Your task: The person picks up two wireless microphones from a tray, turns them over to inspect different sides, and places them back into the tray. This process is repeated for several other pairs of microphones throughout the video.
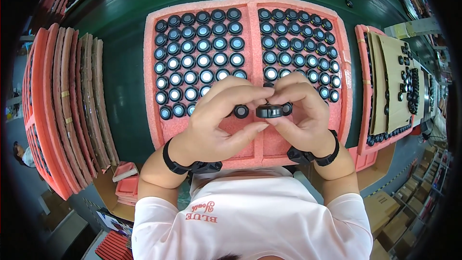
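A round black part [268,111] with a glossy ribbed-looking rim is held up on edge in front of me, over the foam tray. My right hand [302,110] grips it between thumb and fingertips. My left hand [224,110] closes on it from the other side, index fingertip above and thumb beside its lower edge. The fingertips of both hands meet just over the part, where a thin dark bit shows but is too small to name. Beneath lies the pink foam tray [258,137], its two halves filled with rows of black round pieces [203,45] with pale round tops.
The tray lies on a green bench [126,67]. Several pink foam trays [62,106] stand stacked on edge at the left. At the right, another pink tray [361,58] carries cardboard sheets [387,82] and loose black pieces. A single small black piece [349,3] sits behind the tray.
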`<control>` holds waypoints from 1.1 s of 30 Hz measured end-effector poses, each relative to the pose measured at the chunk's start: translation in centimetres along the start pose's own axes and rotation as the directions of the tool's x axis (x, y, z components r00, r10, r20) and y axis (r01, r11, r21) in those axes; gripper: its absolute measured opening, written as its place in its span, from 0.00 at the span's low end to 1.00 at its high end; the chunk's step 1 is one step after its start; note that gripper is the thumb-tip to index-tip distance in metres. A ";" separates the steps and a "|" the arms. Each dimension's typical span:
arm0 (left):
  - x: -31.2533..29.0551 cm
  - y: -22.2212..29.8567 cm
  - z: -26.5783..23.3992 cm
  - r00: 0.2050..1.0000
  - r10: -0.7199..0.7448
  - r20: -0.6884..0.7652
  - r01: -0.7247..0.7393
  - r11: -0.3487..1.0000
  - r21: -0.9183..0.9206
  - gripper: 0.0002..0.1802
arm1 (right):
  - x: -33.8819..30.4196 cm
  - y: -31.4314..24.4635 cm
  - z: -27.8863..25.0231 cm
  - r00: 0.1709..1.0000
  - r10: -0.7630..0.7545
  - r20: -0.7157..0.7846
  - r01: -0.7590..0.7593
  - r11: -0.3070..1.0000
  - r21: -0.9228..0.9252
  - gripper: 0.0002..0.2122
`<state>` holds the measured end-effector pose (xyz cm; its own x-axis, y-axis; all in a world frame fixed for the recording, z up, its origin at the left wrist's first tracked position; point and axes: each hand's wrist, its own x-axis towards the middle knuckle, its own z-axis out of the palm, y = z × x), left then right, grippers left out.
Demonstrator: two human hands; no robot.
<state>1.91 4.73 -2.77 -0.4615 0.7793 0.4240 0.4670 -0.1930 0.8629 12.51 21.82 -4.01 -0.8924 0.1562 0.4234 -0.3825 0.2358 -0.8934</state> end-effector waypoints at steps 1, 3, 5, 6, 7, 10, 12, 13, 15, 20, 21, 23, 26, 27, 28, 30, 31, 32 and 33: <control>-0.1 0.0 0.0 1.000 -0.019 -0.016 0.018 0.998 -0.053 0.19 | 0.0 0.0 0.0 0.999 -0.035 -0.016 0.035 0.999 -0.014 0.13; -0.1 -0.1 0.0 0.999 -0.039 -0.031 0.036 0.994 -0.105 0.18 | 0.1 0.0 -0.1 0.999 -0.042 -0.006 0.042 0.999 -0.021 0.13; 0.1 -0.6 -0.2 0.998 0.065 -0.019 -0.066 0.996 -0.065 0.16 | 0.1 0.0 -0.2 0.998 -0.058 0.015 0.058 0.998 -0.036 0.13; 0.1 -0.7 -0.2 0.993 0.117 -0.011 -0.118 0.992 -0.045 0.15 | 0.1 0.0 -0.2 0.998 -0.058 0.016 0.059 0.998 -0.035 0.13; 0.1 -0.8 -0.2 0.993 0.117 -0.012 -0.118 0.992 -0.044 0.15 | 0.1 0.0 -0.2 0.998 -0.062 0.016 0.062 0.997 -0.036 0.14; 0.0 -0.9 0.0 0.990 0.135 -0.025 -0.136 0.990 -0.044 0.14 | 0.1 0.0 -0.2 0.998 -0.068 0.016 0.069 0.997 -0.040 0.14; 0.0 -0.9 0.0 0.993 0.116 -0.015 -0.117 0.993 -0.025 0.14 | 0.3 -0.2 -0.2 0.995 -0.103 -0.001 0.103 0.993 -0.065 0.14; 0.0 -0.8 0.0 0.995 0.096 -0.006 -0.096 0.995 -0.005 0.14 | 0.3 -0.3 -0.2 0.993 -0.121 -0.008 0.120 0.990 -0.076 0.14; 0.0 -0.6 0.1 0.997 0.076 0.002 -0.076 0.997 0.016 0.15 | 0.3 -0.5 -0.1 0.993 -0.119 -0.012 0.118 0.990 -0.083 0.14; -0.2 -0.4 0.2 0.984 -0.162 0.070 0.169 0.980 -0.107 0.18 | 0.7 -0.8 -0.3 0.988 -0.149 0.040 0.154 0.964 -0.217 0.14; -0.2 -0.4 0.1 0.969 -0.223 0.109 0.241 0.950 -0.199 0.18 | 0.8 -0.8 -0.4 0.984 -0.164 0.071 0.178 0.945 -0.274 0.14; -0.3 -0.3 -0.1 0.948 -0.278 0.154 0.312 0.906 -0.285 0.18 | 0.8 -0.8 -0.4 0.981 -0.173 0.086 0.191 0.938 -0.291 0.14; -0.2 -0.2 -0.5 0.861 -0.400 0.313 0.502 0.765 -0.403 0.21 | 0.7 -0.7 -0.4 0.976 -0.188 0.114 0.215 0.921 -0.326 0.14; -0.2 -0.3 -0.4 0.861 -0.400 0.313 0.502 0.765 -0.403 0.21 | 0.7 -0.8 -0.5 0.975 -0.182 0.129 0.216 0.917 -0.335 0.13; -0.2 -0.4 -0.4 0.858 -0.396 0.327 0.503 0.772 -0.388 0.21 | 0.7 -0.8 -0.5 0.973 -0.177 0.146 0.217 0.914 -0.343 0.13; -0.3 -0.5 -0.4 0.852 -0.387 0.353 0.505 0.785 -0.360 0.20 | 0.7 -0.8 -0.4 0.972 -0.172 0.163 0.220 0.911 -0.350 0.12; -0.3 -0.5 -0.4 0.852 -0.387 0.352 0.505 0.785 -0.359 0.20 | 0.7 -0.8 -0.4 0.971 -0.175 0.166 0.224 0.907 -0.356 0.12; -0.3 -0.5 -0.4 0.856 -0.383 0.347 0.497 0.795 -0.349 0.20 | 0.7 -0.8 -0.4 0.970 -0.177 0.169 0.228 0.904 -0.362 0.13; -0.3 -0.5 -0.4 0.860 -0.378 0.343 0.489 0.804 -0.339 0.20 | 0.7 -0.8 -0.4 0.969 -0.179 0.171 0.232 0.900 -0.369 0.13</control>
<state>1.56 4.36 -3.23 -0.3146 0.9476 -0.0558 -0.1054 0.0236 0.9941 12.25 22.13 -2.94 -0.8368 -0.0550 0.5447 -0.4630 0.6020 -0.6506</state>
